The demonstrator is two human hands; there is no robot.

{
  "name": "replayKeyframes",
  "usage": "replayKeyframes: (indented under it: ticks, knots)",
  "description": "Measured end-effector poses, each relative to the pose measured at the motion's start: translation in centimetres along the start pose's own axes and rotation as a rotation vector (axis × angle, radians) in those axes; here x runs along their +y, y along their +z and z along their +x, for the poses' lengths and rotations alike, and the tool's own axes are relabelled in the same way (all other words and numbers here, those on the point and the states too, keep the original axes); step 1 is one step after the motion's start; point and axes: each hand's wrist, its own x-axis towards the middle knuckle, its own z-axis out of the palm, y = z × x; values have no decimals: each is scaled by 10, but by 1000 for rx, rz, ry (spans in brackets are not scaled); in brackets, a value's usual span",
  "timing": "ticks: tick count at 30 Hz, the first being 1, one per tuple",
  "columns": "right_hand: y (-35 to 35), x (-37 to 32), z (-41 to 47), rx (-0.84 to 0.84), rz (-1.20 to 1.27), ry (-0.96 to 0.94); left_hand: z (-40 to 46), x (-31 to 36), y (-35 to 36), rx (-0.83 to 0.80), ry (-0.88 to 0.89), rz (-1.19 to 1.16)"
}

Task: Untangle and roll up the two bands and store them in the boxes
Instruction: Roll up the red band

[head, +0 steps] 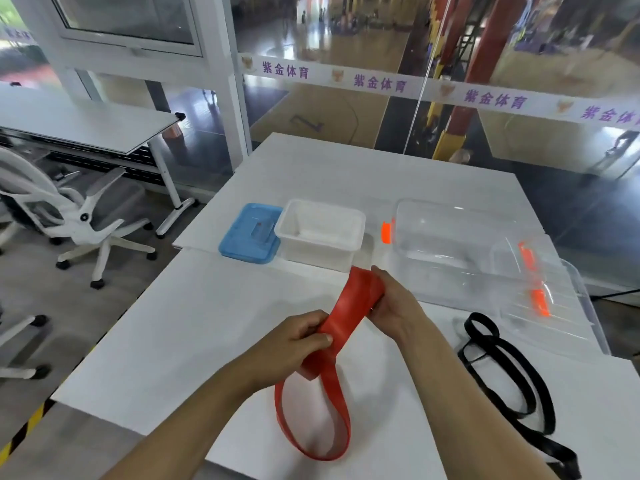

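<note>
A wide red band [349, 306] stretches between both hands above the white table [166, 341]. My left hand [294, 341] pinches its lower part, and a loose loop hangs down onto the table. My right hand [391, 303] grips the band's upper end near the white box. A black band [512, 375] lies in loose loops on the table at the right, untouched. The open white box [320, 233] stands behind the hands. A clear box [450, 240] with orange clips stands to its right.
A blue lid [249, 233] lies left of the white box. A clear lid [547, 296] with orange latches leans by the clear box. Office chairs [79, 216] and a second desk stand at the left; a glass wall rises behind the table.
</note>
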Motion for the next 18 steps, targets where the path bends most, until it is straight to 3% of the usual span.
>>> replayKeyframes:
  ticks: [4, 9, 14, 18]
  knots:
    - [15, -34, -15, -87, 34, 16, 1, 11, -2, -41, 12, 33]
    - [34, -67, -32, -171, -63, -96, 4, 12, -6, -54, 32, 214]
    - [64, -94, -67, -229, -100, -211, 23, -1, -18, 171, -28, 379]
    - [84, -102, -86, -256, -126, -257, 43, -7, -15, 370, -60, 315]
